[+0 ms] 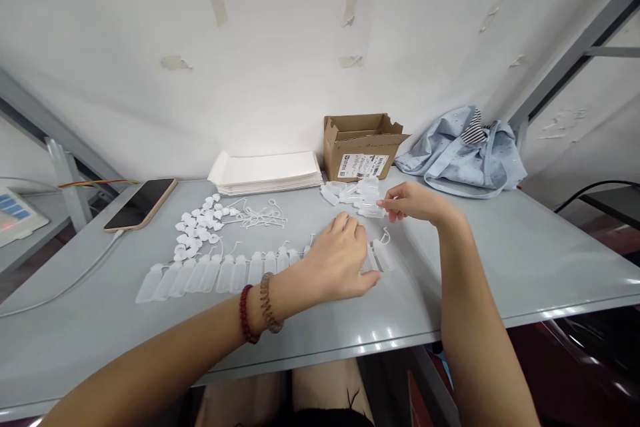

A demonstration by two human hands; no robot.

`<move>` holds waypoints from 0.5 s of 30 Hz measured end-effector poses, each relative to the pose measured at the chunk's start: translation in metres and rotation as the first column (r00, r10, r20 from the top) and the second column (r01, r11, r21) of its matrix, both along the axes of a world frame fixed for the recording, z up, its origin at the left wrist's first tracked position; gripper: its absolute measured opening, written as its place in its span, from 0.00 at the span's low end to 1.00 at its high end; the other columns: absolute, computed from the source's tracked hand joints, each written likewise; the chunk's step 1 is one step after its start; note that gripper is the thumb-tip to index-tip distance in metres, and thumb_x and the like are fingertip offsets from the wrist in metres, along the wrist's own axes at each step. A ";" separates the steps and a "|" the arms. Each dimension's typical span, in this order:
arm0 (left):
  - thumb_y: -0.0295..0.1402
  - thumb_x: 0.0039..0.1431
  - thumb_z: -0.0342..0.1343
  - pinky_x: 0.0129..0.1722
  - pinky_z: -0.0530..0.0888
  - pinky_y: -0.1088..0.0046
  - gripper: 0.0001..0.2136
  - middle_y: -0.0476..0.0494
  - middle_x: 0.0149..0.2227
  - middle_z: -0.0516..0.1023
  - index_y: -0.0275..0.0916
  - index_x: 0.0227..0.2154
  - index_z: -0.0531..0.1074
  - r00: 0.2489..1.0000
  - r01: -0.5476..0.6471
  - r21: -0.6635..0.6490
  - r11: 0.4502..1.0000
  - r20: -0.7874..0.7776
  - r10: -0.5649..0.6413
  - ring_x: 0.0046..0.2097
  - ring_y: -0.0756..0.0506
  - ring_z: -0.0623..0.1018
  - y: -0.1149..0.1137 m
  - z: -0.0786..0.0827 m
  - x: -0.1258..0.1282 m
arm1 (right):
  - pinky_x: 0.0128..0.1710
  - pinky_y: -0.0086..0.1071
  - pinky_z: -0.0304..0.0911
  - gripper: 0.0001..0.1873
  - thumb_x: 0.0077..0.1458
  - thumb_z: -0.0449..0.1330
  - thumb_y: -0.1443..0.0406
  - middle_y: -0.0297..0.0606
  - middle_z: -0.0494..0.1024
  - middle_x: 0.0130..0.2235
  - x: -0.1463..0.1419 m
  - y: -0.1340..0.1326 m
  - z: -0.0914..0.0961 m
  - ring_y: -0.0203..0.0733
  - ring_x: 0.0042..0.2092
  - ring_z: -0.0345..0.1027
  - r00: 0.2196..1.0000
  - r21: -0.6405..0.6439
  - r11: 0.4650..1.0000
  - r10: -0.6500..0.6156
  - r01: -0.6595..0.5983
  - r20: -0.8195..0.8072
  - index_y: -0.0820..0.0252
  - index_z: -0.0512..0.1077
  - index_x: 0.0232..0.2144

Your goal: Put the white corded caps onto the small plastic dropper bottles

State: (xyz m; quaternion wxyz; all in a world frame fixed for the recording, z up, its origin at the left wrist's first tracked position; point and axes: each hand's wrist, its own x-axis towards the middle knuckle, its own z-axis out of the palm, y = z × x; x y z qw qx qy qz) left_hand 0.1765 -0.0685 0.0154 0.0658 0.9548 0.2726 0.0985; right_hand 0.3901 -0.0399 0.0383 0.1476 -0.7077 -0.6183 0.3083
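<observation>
A row of small flat translucent plastic bottles [225, 273] lies along the table, some with thin white strings at their necks. My left hand [340, 257] is palm down over the right part of this row, thumb apart from the bent fingers, hiding some bottles. Two bottles [383, 255] show just right of it. Farther back, a loose pile of similar translucent bottles [345, 192] lies before the cardboard box. At the pile's right edge, my right hand [413, 202] pinches a translucent bottle [371, 209] between thumb and forefinger.
Small white caps [200, 223] are heaped at left, beside a tangle of white strings [260, 215]. Behind are a stack of white sheets [267, 170], an open cardboard box [363, 147] and a light blue cloth bag [465, 153]. A phone [141, 203] with a cable lies at left.
</observation>
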 end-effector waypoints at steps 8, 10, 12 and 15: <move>0.40 0.61 0.46 0.48 0.71 0.60 0.15 0.39 0.46 0.76 0.36 0.42 0.71 0.850 -0.457 -0.199 0.867 0.191 0.492 0.51 0.38 0.71 0.048 0.015 -0.125 | 0.25 0.31 0.55 0.14 0.52 0.54 0.58 0.34 0.75 0.21 -0.025 0.011 -0.012 0.35 0.22 0.60 0.994 0.321 0.945 -0.093 0.069 0.061 0.59 0.70 0.21; 0.39 0.59 0.47 0.45 0.71 0.62 0.12 0.43 0.40 0.79 0.38 0.36 0.73 0.822 -0.511 -0.207 0.835 0.169 0.545 0.44 0.40 0.75 0.073 0.014 -0.160 | 0.25 0.31 0.55 0.12 0.52 0.54 0.59 0.34 0.75 0.21 -0.034 0.012 -0.013 0.36 0.22 0.61 0.992 0.398 0.914 -0.114 0.080 0.062 0.59 0.71 0.22; 0.37 0.57 0.49 0.43 0.71 0.63 0.11 0.43 0.38 0.79 0.38 0.33 0.74 0.832 -0.521 -0.188 0.833 0.109 0.544 0.42 0.41 0.76 0.094 0.011 -0.187 | 0.25 0.31 0.55 0.11 0.52 0.54 0.60 0.34 0.75 0.21 -0.042 0.013 -0.015 0.37 0.22 0.63 0.988 0.450 0.887 -0.140 0.099 0.058 0.58 0.71 0.24; 0.35 0.56 0.49 0.45 0.70 0.63 0.11 0.42 0.38 0.79 0.38 0.33 0.75 0.875 -0.467 -0.143 0.873 0.067 0.479 0.43 0.41 0.75 0.111 0.003 -0.203 | 0.25 0.32 0.56 0.10 0.50 0.54 0.60 0.35 0.76 0.22 -0.049 0.016 -0.021 0.39 0.24 0.66 0.985 0.483 0.868 -0.162 0.118 0.051 0.57 0.72 0.25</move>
